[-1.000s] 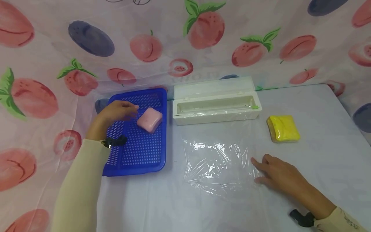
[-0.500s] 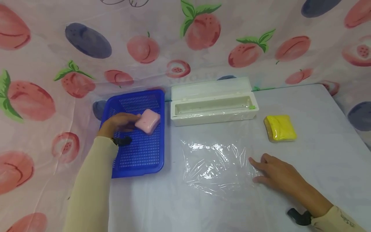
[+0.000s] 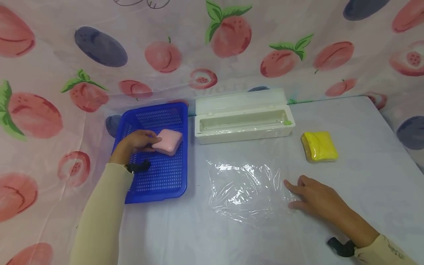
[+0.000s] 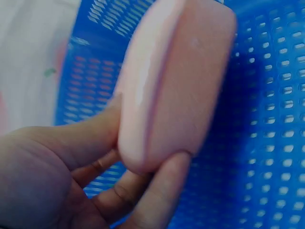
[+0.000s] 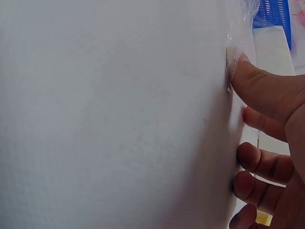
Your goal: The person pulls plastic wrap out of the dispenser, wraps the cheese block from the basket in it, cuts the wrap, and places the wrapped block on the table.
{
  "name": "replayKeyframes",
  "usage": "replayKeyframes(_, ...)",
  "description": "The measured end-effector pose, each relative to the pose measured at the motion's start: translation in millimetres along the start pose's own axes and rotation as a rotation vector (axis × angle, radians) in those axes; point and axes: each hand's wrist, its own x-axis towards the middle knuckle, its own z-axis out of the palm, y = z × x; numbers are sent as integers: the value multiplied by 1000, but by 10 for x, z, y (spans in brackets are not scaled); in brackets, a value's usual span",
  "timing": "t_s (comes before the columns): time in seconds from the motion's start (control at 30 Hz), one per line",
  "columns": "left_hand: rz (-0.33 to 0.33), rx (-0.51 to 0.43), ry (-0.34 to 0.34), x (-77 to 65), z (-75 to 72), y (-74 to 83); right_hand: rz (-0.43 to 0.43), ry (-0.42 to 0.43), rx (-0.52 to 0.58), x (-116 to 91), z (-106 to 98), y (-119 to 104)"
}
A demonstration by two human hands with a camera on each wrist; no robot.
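Observation:
In the head view, my left hand (image 3: 139, 141) grips one end of a pink bar of soap (image 3: 169, 142) over the blue perforated basket (image 3: 159, 186). The left wrist view shows the thumb on one face of the soap (image 4: 178, 81) and fingers curled under its lower end. At right, my right hand (image 3: 318, 195) rests at the right edge of a clear sheet of cling film (image 3: 245, 189) on the table. Its index finger and thumb are spread apart. In the right wrist view, the thumb (image 5: 262, 86) presses down the film's edge.
Behind the film stands a long white cling film dispenser (image 3: 245, 137) with its lid raised. A yellow film-wrapped block (image 3: 320, 146) lies to the right, beyond my right hand. A fruit-printed sheet (image 3: 232, 73) hangs along the table's back edge.
My left hand has reached right and down to the soap and taken hold of it; the soap has tilted and shifted slightly in the basket. My right hand stays at the film.

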Motion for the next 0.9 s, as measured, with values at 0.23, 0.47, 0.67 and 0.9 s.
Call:
replayKeyframes(0.23,181,244,183,-475,-30,145,4,-15,11,9,7,-4)
replayKeyframes(0.47,382,207,329,-886,133,188,3,1,14,44,19,-27)
replayKeyframes(0.67,504,266,278,-1074,453,411,-11,-2,27,50,18,-45)
replayKeyframes(0.9,692,397,184,-1022,1074,761,2,-4,27,34,25,-6)
